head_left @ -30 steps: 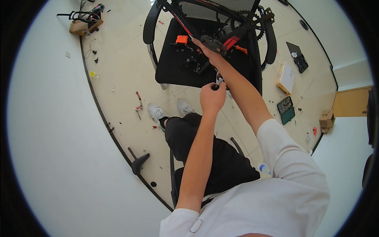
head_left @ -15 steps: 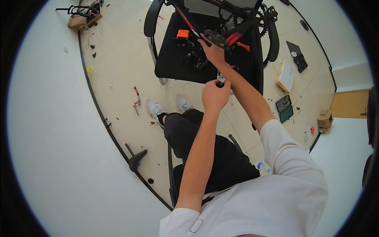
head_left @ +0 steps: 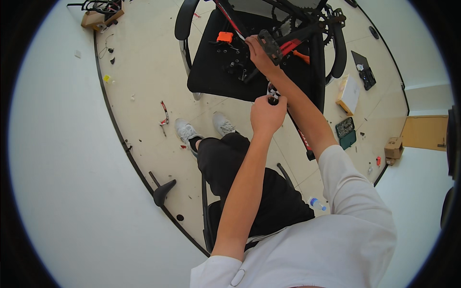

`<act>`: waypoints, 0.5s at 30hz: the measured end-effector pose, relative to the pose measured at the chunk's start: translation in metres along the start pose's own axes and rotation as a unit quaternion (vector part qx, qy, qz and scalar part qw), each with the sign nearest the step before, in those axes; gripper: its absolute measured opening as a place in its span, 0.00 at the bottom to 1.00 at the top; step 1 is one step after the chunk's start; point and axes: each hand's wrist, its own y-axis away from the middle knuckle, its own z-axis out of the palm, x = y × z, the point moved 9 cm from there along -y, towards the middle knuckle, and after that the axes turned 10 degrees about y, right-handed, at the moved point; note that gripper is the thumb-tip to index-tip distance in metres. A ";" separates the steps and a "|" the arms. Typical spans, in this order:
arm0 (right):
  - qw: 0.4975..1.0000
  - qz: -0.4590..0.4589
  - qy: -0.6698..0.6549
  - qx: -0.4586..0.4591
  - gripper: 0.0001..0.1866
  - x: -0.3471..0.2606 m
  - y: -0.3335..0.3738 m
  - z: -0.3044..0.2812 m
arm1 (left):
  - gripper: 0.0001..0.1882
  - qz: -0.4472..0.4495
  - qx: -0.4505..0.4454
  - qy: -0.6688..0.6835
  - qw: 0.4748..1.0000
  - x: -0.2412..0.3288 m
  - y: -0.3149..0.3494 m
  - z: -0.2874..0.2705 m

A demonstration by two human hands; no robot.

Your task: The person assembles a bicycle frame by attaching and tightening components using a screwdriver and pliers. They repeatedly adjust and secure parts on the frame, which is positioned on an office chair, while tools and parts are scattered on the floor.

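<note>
A black and red bicycle frame (head_left: 232, 20) with crank and pedals rests across a black office chair (head_left: 206, 72). My right hand (head_left: 261, 55) is closed around the frame just beside a black pedal (head_left: 270, 47), its fingers partly hidden. Closer to me, my left hand (head_left: 269, 115) is closed at a black and white part (head_left: 273, 91) with a dark round end. My right forearm passes over the frame, and a red and black tube end (head_left: 305, 141) shows beneath it. Bolts and small dark parts (head_left: 235, 67) lie on the seat with an orange block (head_left: 224, 37) and an orange-handled tool (head_left: 301, 56).
The chair's armrests (head_left: 186, 21) flank the frame. On the floor lie a bicycle saddle (head_left: 164, 193), a red and black part (head_left: 165, 113), a green tool case (head_left: 346, 134), a white box (head_left: 348, 95) and a water bottle (head_left: 317, 204). Cardboard boxes (head_left: 394, 148) stand by the wall.
The frame has swung slightly right, and its red tube end now shows below my right forearm. My left hand has shifted a little right and down. Both hands keep their hold.
</note>
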 end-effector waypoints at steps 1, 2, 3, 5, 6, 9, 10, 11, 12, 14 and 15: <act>1.000 -0.015 0.004 0.001 0.05 0.002 0.001 0.002 | 0.21 -0.003 -0.004 0.002 1.000 0.000 0.000 0.003; 1.000 -0.013 -0.010 -0.021 0.05 0.001 0.000 0.006 | 0.21 -0.004 -0.006 0.007 1.000 -0.001 -0.001 0.003; 0.999 -0.011 -0.024 -0.043 0.05 0.002 -0.001 0.009 | 0.21 -0.005 -0.008 0.012 1.000 -0.002 -0.002 0.005; 0.997 -0.012 -0.045 -0.058 0.05 0.001 -0.004 0.011 | 0.21 -0.006 -0.012 0.013 1.000 -0.003 -0.004 0.007; 0.997 -0.016 -0.053 -0.051 0.05 0.000 -0.006 0.009 | 0.21 -0.006 -0.012 0.009 1.000 -0.003 -0.004 0.007; 0.998 -0.033 -0.018 -0.057 0.07 0.001 -0.007 0.015 | 0.21 0.004 -0.005 0.003 1.000 -0.004 -0.007 0.009; 0.997 -0.040 0.002 -0.063 0.08 0.001 -0.006 0.018 | 0.21 0.009 -0.001 0.001 1.000 -0.005 -0.007 0.010; 0.997 -0.044 0.014 -0.063 0.08 -0.002 -0.008 0.017 | 0.20 0.007 0.002 0.005 1.000 -0.004 -0.007 0.010; 0.997 -0.048 0.024 -0.062 0.09 -0.006 -0.009 0.015 | 0.20 0.006 0.005 0.008 1.000 -0.004 -0.007 0.009; 0.997 -0.046 0.011 -0.065 0.10 -0.008 -0.014 0.014 | 0.19 0.000 0.002 0.004 1.000 -0.002 -0.007 0.009; 0.997 -0.040 -0.013 -0.067 0.10 -0.007 -0.016 0.014 | 0.19 -0.004 -0.004 -0.004 1.000 -0.001 -0.007 0.009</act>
